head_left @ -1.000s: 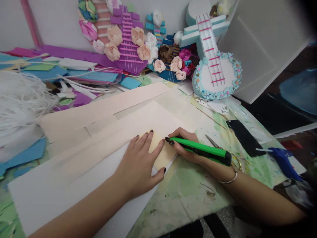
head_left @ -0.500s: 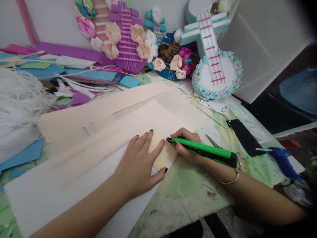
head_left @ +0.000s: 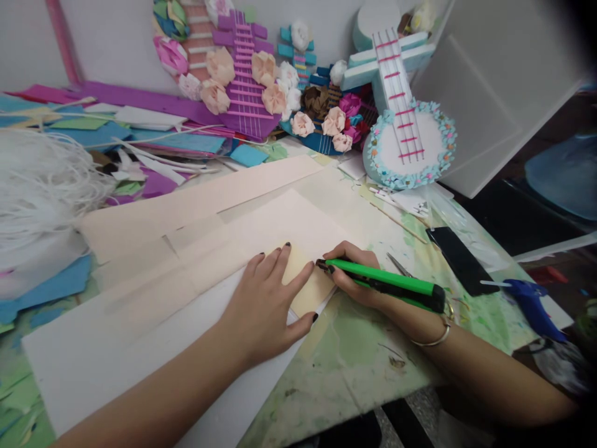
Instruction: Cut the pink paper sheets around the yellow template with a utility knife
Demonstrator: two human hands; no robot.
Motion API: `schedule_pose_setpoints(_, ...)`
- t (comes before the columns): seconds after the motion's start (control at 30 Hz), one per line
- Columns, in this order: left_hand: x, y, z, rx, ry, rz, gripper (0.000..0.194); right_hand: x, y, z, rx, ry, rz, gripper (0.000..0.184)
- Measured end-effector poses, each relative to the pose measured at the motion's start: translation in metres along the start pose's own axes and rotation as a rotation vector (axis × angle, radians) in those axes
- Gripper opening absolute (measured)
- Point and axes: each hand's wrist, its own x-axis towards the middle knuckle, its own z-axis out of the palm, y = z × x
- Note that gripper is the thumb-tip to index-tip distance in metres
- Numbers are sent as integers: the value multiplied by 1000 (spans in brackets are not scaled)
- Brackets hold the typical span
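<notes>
Your right hand [head_left: 357, 274] has its fingers closed around the green cutter [head_left: 385, 277], and the cutter's tip is down at the edge of the yellow paper [head_left: 305, 289], just beside your left pointer finger. Your left hand [head_left: 265, 308] lies flat with its fingers spread apart, pressing on the yellow paper, which sits on top of the white sheet [head_left: 112, 361]. The scissors [head_left: 400, 266] lie behind your right hand, near the black phone [head_left: 461, 260] on the messy green table [head_left: 347, 354].
</notes>
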Motion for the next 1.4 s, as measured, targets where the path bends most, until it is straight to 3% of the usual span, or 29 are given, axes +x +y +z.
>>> schedule_pose_setpoints(0.73,0,-2,2,34,-7,5,67,-10,-6,-9,58,-86,3,12)
schedule_pose_setpoints(0.87,0,-3,2,27,-3,8,66,-12,0,-6,28,-15,-5,9)
schedule_pose_setpoints(1.4,0,-4,3,21,-3,0,63,-18,2,-6,-45,-13,40,10)
